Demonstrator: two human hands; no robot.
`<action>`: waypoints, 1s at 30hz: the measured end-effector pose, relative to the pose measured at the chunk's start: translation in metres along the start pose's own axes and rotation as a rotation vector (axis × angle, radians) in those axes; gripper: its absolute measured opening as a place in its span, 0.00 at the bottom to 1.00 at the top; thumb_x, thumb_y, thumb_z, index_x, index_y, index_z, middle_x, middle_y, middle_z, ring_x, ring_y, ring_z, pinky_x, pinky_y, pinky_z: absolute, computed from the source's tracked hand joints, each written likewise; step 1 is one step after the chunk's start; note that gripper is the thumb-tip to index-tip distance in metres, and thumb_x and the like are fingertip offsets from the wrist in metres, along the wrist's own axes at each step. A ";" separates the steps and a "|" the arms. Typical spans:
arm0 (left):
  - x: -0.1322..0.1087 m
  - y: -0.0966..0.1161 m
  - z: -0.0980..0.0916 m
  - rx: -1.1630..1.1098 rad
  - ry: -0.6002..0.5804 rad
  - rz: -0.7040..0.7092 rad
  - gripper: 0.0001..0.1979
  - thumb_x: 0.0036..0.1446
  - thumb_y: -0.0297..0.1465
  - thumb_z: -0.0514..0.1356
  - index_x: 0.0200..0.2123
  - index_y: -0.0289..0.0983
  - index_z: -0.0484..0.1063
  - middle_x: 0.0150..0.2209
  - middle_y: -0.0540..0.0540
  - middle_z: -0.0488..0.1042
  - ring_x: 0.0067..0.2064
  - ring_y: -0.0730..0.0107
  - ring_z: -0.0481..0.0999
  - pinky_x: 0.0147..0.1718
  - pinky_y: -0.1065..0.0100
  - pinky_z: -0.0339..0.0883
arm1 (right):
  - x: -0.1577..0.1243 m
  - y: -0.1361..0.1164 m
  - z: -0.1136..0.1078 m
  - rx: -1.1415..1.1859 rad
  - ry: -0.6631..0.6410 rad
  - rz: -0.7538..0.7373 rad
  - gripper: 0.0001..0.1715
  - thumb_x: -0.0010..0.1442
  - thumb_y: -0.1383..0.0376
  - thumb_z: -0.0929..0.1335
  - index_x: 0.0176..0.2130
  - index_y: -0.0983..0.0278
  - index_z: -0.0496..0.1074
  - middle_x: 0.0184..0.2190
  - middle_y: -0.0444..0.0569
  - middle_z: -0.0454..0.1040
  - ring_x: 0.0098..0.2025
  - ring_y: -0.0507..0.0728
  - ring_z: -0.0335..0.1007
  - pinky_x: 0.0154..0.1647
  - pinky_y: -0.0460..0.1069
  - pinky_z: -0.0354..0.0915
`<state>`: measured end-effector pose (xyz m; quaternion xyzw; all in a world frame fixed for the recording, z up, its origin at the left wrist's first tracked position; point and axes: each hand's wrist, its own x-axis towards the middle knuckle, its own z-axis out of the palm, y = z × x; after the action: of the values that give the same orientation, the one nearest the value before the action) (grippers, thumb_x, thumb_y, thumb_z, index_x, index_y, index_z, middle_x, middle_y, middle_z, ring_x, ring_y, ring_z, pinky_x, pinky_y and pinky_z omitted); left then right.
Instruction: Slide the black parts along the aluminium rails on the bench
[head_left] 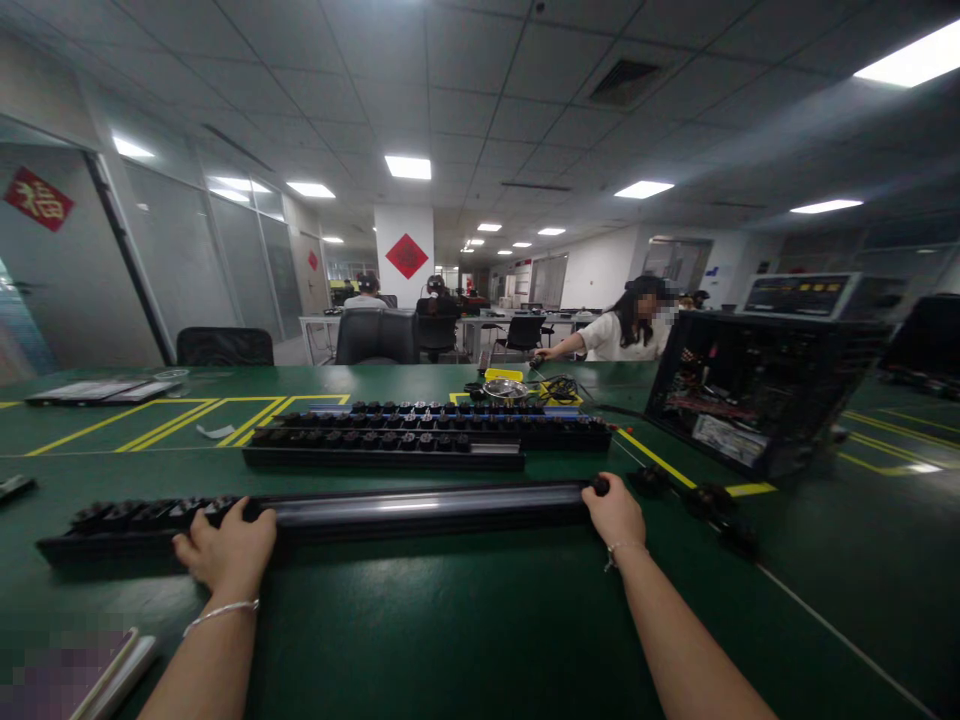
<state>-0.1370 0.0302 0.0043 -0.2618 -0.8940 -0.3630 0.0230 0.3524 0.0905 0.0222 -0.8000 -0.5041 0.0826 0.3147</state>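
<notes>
A long black tray (450, 522) lies across the green table in front of me. Dark round parts (135, 513) fill its left end, while a smooth silvery strip (420, 503) shows along the rest. My left hand (229, 545) rests at the last of these parts, fingers bent around a dark piece at the tray's edge. At the tray's right end, my right hand (616, 510) pinches a small black round part (600, 485) between thumb and fingers. Behind them, more black trays (382, 458) hold rows of similar round parts.
An open computer case (757, 400) stands at the right. Behind the trays are a metal dish (506, 389) and cables (562, 390). Several dark parts (712, 500) lie right of my hand. A person (622, 330) reaches over the far edge. Papers (101, 390) lie far left.
</notes>
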 end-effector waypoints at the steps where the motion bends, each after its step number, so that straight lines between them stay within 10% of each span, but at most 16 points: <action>1: 0.001 -0.001 0.001 0.003 0.007 0.008 0.29 0.46 0.43 0.52 0.52 0.38 0.67 0.62 0.38 0.48 0.62 0.41 0.44 0.56 0.47 0.47 | 0.001 0.001 -0.001 0.007 -0.008 0.006 0.27 0.53 0.58 0.60 0.51 0.64 0.64 0.45 0.55 0.71 0.44 0.60 0.68 0.42 0.51 0.62; 30: -0.013 0.007 -0.003 -0.022 0.163 0.207 0.22 0.50 0.37 0.52 0.46 0.35 0.71 0.60 0.35 0.52 0.61 0.49 0.50 0.58 0.53 0.47 | 0.022 0.062 -0.021 -0.094 0.176 0.360 0.29 0.52 0.57 0.61 0.51 0.66 0.65 0.48 0.62 0.67 0.51 0.69 0.60 0.45 0.62 0.62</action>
<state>-0.1233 0.0262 0.0082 -0.3226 -0.8532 -0.3885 0.1302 0.4188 0.0821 0.0062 -0.8952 -0.3268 0.0437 0.2998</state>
